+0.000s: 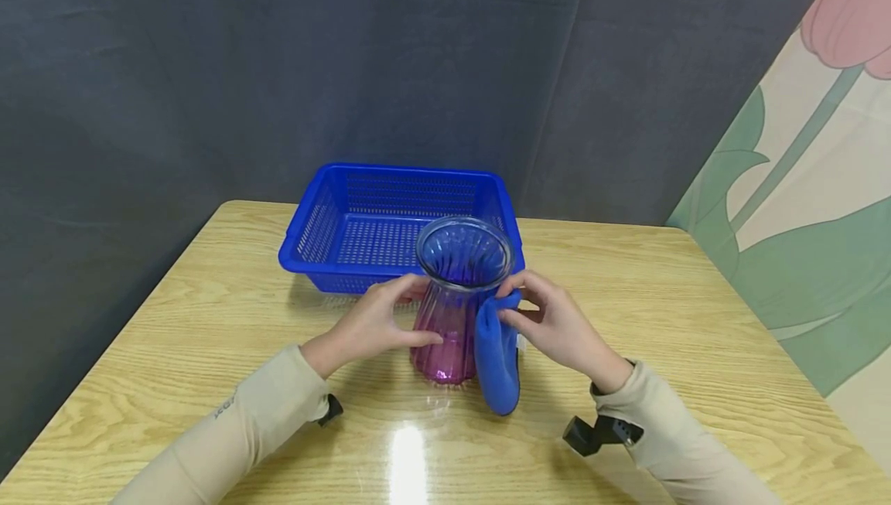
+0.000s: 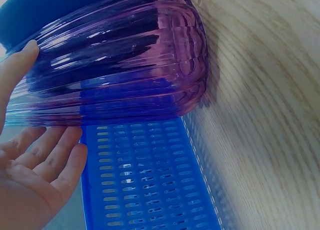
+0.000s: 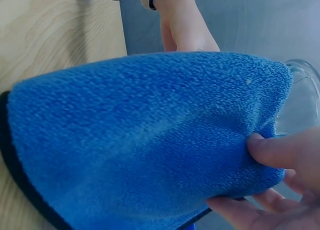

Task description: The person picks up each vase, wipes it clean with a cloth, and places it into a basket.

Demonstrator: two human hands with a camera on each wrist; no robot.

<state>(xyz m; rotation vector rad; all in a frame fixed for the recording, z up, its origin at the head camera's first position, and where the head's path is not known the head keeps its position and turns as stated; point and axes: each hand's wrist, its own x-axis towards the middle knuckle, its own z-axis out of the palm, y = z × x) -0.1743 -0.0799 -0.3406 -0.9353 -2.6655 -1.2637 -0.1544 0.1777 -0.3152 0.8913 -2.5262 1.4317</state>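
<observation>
A ribbed glass vase (image 1: 448, 327), bluish at its flared rim and pink-purple toward the base, stands upright at the middle of the table. My left hand (image 1: 379, 319) holds it from the left, thumb across the front and fingers round the far side. In the left wrist view the pink lower body of the vase (image 2: 165, 54) fills the top. A folded blue cloth (image 1: 497, 366) with dark edging hangs from my right hand (image 1: 550, 319), pinched between thumb and fingers against the vase's right side. The cloth (image 3: 150, 125) hides most of the vase in the right wrist view.
Just behind the vase sits a blue perforated plastic basket (image 1: 306, 250), partly covered by the glass rim in the head view. The wooden table (image 1: 230, 312) meets a dark curtain (image 1: 348, 64) at the back. A flower-patterned panel (image 1: 821, 203) stands on the right.
</observation>
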